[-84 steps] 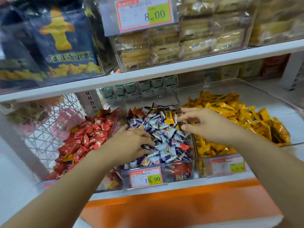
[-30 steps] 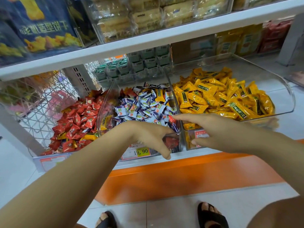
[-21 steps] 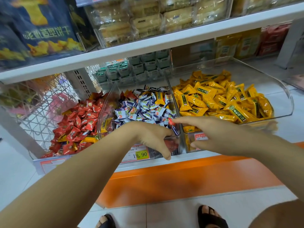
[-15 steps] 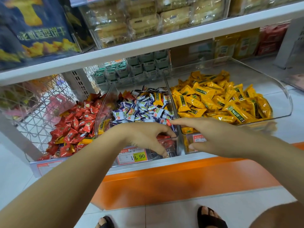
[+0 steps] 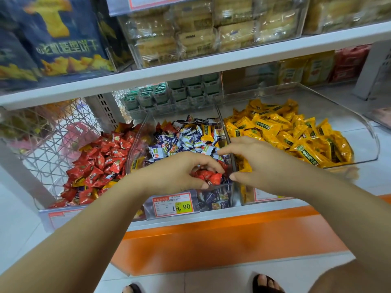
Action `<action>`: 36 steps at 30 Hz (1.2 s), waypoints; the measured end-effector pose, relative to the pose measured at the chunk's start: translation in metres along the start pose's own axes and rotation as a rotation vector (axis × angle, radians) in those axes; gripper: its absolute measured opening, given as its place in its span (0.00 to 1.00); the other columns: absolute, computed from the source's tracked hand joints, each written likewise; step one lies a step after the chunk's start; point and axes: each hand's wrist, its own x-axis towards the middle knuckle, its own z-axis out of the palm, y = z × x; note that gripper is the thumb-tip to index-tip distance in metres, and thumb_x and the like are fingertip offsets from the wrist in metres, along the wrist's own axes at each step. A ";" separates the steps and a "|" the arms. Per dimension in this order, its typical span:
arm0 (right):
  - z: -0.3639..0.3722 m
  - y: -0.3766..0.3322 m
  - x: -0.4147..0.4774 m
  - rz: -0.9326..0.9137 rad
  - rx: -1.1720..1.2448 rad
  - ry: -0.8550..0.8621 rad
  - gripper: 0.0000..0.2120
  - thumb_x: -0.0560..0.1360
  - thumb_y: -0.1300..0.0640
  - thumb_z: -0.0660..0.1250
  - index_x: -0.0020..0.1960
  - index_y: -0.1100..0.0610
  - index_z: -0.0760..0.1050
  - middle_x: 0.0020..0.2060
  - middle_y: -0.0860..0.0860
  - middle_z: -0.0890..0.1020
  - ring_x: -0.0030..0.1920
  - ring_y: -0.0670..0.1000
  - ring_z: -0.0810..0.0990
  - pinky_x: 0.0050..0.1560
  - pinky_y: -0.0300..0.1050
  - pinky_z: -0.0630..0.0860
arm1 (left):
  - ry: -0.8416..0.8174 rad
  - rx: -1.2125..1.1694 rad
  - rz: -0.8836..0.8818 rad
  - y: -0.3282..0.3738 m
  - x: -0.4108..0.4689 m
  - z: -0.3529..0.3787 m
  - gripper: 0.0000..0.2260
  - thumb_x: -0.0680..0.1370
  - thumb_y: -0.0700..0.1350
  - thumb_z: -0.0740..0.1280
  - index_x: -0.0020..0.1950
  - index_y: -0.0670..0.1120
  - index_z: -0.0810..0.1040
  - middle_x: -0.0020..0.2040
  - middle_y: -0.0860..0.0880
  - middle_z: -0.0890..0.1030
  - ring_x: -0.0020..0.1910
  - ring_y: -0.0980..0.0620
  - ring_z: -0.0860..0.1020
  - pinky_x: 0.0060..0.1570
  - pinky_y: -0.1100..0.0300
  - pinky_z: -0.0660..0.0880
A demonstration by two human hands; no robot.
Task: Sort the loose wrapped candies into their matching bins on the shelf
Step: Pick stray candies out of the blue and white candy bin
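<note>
The fingers (image 5: 208, 163) of the left hand (image 5: 179, 172) are curled narrowly round a small cluster of red candies (image 5: 211, 177), the thumb closed beneath. The cluster is held low at the front of the middle bin (image 5: 213, 197), beside blue-and-white candies (image 5: 182, 142). The matching red pile (image 5: 99, 166) lies left of the fingers, beyond a clear divider (image 5: 136, 144). The right hand (image 5: 260, 163) is spread empty just to the right. Candies are likely to be shed over the divider if the multi-piece grip loosens; blue wrappers may be carried along.
</note>
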 end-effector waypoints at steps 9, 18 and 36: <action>0.010 -0.027 0.025 0.049 -0.114 0.071 0.19 0.76 0.47 0.64 0.66 0.40 0.69 0.74 0.49 0.60 0.75 0.54 0.51 0.73 0.58 0.53 | 0.156 0.030 0.065 -0.014 -0.002 0.012 0.10 0.76 0.38 0.69 0.55 0.49 0.79 0.48 0.52 0.80 0.32 0.70 0.72 0.35 0.76 0.65; -0.004 -0.018 0.024 -0.010 -0.106 -0.019 0.17 0.77 0.55 0.65 0.64 0.42 0.73 0.69 0.41 0.68 0.72 0.47 0.56 0.70 0.44 0.54 | 0.414 -0.036 0.071 -0.025 -0.008 0.002 0.12 0.76 0.41 0.70 0.51 0.59 0.78 0.46 0.64 0.76 0.37 0.71 0.74 0.39 0.75 0.68; 0.017 -0.029 0.036 0.061 -0.058 0.140 0.18 0.76 0.50 0.67 0.64 0.42 0.73 0.55 0.46 0.80 0.66 0.56 0.64 0.66 0.52 0.62 | 1.023 0.076 -0.343 -0.091 -0.038 -0.054 0.16 0.78 0.39 0.65 0.66 0.48 0.75 0.67 0.43 0.69 0.67 0.44 0.68 0.68 0.57 0.61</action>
